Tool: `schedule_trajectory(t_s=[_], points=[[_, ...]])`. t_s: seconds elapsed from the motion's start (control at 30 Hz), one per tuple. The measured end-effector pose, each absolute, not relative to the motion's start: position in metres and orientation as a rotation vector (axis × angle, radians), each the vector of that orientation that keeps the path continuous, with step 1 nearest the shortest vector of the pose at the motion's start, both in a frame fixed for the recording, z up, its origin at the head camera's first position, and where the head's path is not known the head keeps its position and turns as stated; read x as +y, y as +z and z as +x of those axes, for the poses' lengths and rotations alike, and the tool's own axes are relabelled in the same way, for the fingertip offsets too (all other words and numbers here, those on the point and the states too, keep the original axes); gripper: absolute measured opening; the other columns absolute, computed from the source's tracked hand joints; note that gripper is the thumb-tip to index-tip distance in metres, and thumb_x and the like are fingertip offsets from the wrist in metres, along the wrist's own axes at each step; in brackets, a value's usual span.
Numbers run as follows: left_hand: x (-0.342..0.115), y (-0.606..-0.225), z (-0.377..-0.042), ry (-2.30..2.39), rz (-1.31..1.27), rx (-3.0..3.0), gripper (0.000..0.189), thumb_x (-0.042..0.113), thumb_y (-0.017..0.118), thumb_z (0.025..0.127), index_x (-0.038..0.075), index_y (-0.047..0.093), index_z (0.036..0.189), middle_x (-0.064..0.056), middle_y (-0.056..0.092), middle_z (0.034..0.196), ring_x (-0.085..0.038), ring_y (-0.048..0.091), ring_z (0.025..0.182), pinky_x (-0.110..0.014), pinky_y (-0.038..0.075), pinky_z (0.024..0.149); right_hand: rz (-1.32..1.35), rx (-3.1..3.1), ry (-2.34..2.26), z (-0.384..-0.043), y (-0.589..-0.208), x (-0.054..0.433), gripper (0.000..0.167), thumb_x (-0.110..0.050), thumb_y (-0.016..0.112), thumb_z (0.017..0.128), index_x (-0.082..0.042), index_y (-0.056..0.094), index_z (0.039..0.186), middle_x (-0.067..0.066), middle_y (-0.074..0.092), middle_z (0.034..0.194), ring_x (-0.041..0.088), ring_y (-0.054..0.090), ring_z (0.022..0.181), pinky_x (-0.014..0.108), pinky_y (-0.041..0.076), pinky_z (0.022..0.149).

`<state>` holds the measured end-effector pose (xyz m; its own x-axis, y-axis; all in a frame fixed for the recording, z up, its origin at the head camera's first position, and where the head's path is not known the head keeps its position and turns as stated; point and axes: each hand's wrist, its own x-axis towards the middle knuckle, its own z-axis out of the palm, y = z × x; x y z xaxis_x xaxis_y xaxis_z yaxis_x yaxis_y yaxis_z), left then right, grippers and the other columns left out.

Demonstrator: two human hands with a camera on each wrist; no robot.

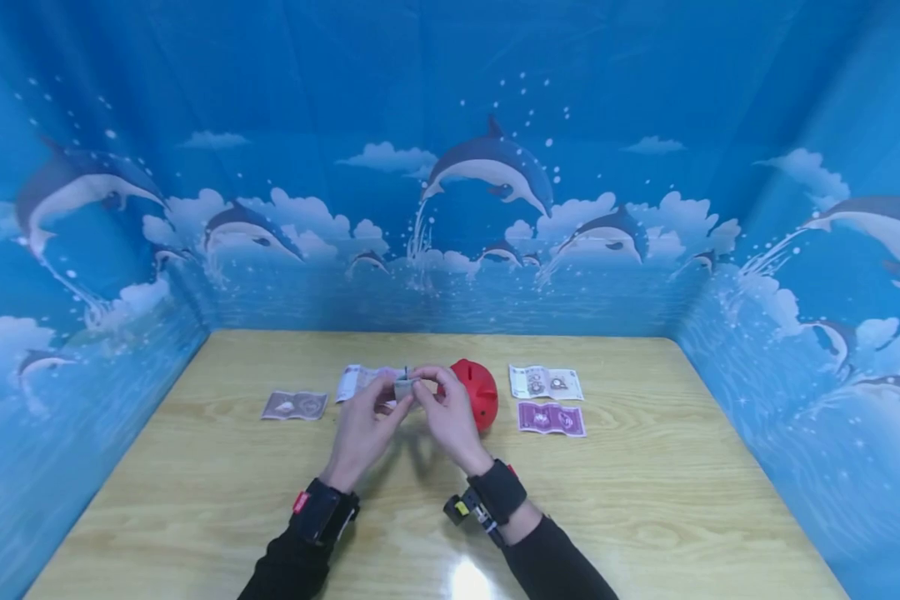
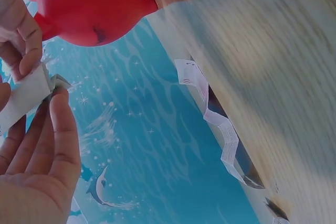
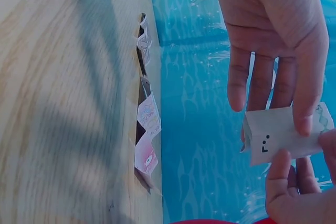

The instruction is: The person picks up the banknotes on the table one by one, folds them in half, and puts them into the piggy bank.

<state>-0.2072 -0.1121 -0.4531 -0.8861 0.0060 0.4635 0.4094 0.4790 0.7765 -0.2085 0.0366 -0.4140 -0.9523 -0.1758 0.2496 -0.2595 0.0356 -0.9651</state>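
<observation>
Above the table, both hands hold a small folded banknote (image 1: 403,389) between them. My left hand (image 1: 363,427) pinches one end of it between thumb and fingers. The other end is pinched by my right hand (image 1: 452,419). In the right wrist view the folded banknote (image 3: 281,134) looks like a pale strip with dark marks and a green pattern, its layers showing at one edge. Just beside the right hand, partly covered by it, a red piggy bank (image 1: 482,395) with a slot on top stands on the table.
Behind the hands lies a pale creased banknote (image 1: 354,380), and a grey-brown one (image 1: 295,406) is at its left. Right of the piggy bank are a whitish banknote (image 1: 546,383) and a purple one (image 1: 551,418). A blue dolphin-print curtain (image 1: 450,292) borders the wooden table (image 1: 645,500).
</observation>
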Motion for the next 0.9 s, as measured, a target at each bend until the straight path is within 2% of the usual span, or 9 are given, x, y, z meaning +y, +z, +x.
schedule_trajectory(t_s=[0.1,0.17,0.23,0.4,0.5,0.77,0.9], points=[[-0.1126,-0.4528,-0.2062,-1.381,-0.348,-2.329,0.020,0.018,0.074,0.088,0.010,0.068,0.106,-0.008,0.073,0.099,-0.020,0.071,0.087,-0.023,0.056,0.067,0.462,-2.204,2.118,-0.2089,-0.4140,0.0367,0.020,-0.001,0.055,0.097,0.006,0.062,0.114,0.021,0.059,0.130,0.030,0.054,0.122,0.033,0.055,0.085],[-0.1131,-0.4524,-0.2062,-1.396,-0.348,-2.326,0.020,0.018,0.073,0.088,0.009,0.068,0.105,-0.008,0.073,0.097,-0.020,0.071,0.086,-0.023,0.056,0.066,0.472,-2.183,2.149,-0.2095,-0.4138,0.0365,0.020,0.000,0.055,0.097,0.007,0.062,0.114,0.022,0.059,0.130,0.033,0.055,0.121,0.040,0.056,0.087],[-0.1136,-0.4519,-0.2063,-1.437,-0.346,-2.321,0.019,0.017,0.073,0.088,0.008,0.068,0.105,-0.008,0.074,0.095,-0.020,0.071,0.085,-0.022,0.055,0.066,0.483,-2.168,2.177,-0.2102,-0.4139,0.0363,0.022,0.001,0.054,0.097,0.007,0.060,0.116,0.023,0.059,0.129,0.034,0.056,0.119,0.041,0.056,0.088],[-0.1151,-0.4507,-0.2068,-1.553,-0.325,-2.319,0.021,0.015,0.074,0.087,0.006,0.069,0.106,-0.010,0.074,0.095,-0.020,0.071,0.084,-0.021,0.054,0.067,0.501,-2.165,2.218,-0.2108,-0.4144,0.0374,0.033,0.001,0.053,0.098,0.008,0.052,0.130,0.026,0.058,0.131,0.034,0.056,0.123,0.031,0.055,0.090],[-0.1166,-0.4509,-0.2078,-1.569,-0.328,-2.315,0.022,0.014,0.074,0.087,0.006,0.069,0.106,-0.011,0.074,0.096,-0.021,0.070,0.085,-0.021,0.054,0.068,0.500,-2.191,2.216,-0.2105,-0.4142,0.0386,0.038,-0.001,0.054,0.098,0.005,0.049,0.135,0.024,0.058,0.134,0.032,0.055,0.127,0.030,0.054,0.092],[-0.1190,-0.4479,-0.2081,-1.580,-0.290,-2.298,0.024,0.011,0.073,0.087,0.004,0.069,0.110,-0.012,0.074,0.095,-0.020,0.069,0.083,-0.021,0.054,0.069,0.496,-2.207,2.287,-0.2123,-0.4156,0.0386,0.039,0.000,0.052,0.099,0.003,0.049,0.138,0.022,0.058,0.133,0.031,0.059,0.120,0.049,0.054,0.093],[-0.1200,-0.4477,-0.2083,-1.594,-0.269,-2.282,0.025,0.010,0.074,0.087,0.003,0.069,0.110,-0.012,0.073,0.093,-0.018,0.068,0.081,-0.021,0.054,0.069,0.508,-2.234,2.270,-0.2118,-0.4162,0.0386,0.039,-0.001,0.053,0.099,0.002,0.051,0.137,0.022,0.059,0.131,0.028,0.061,0.115,0.048,0.055,0.091]])
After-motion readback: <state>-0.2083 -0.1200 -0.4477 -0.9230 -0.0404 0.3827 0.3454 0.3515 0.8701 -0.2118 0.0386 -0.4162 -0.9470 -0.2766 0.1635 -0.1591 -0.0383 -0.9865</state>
